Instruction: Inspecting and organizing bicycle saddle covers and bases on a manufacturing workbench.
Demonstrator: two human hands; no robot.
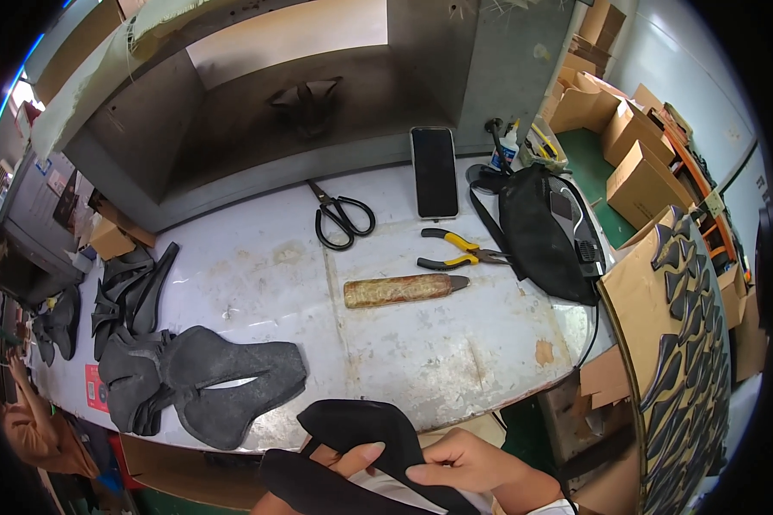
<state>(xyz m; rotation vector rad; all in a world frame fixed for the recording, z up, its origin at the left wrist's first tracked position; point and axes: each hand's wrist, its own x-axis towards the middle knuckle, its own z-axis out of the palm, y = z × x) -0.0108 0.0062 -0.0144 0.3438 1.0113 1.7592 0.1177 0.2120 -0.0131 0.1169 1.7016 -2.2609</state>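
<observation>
A wide, worn grey desk (386, 335) with rust-coloured stains fills the middle of the view, backed by a large grey metal hood (318, 103). To the right, stacks of brown cardboard boxes (627, 146) stand on a green floor, and a tilted cardboard sheet (653, 318) at the desk's right end carries rows of dark cut pieces.

On the left part of the desk lies a pile of dark grey shoe-upper pieces (206, 378), the top one spread flat with a slit down its middle; more dark pieces (129, 292) are heaped behind it near the desk's left edge. A black bag (545, 236) with a strap sits at the right end.

At the near edge, below the desk, both hands hold 1 black fabric piece (361, 429). The right hand (468, 463) comes in from the lower right, its fingers (425, 472) pinched narrow on the fabric's right flap. The left hand (352, 463) lies mostly under the fabric, with 1 finger showing on top; how tight its grip is I cannot tell.

Mid-desk, a brownish cylindrical handle tool (404, 290) lies crosswise, with yellow-handled pliers (459, 253) just behind it. A black phone (435, 172) rests face up toward the hood, black scissors (343, 215) lie to its left, and a small white glue bottle (507, 148) stands near the bag.
</observation>
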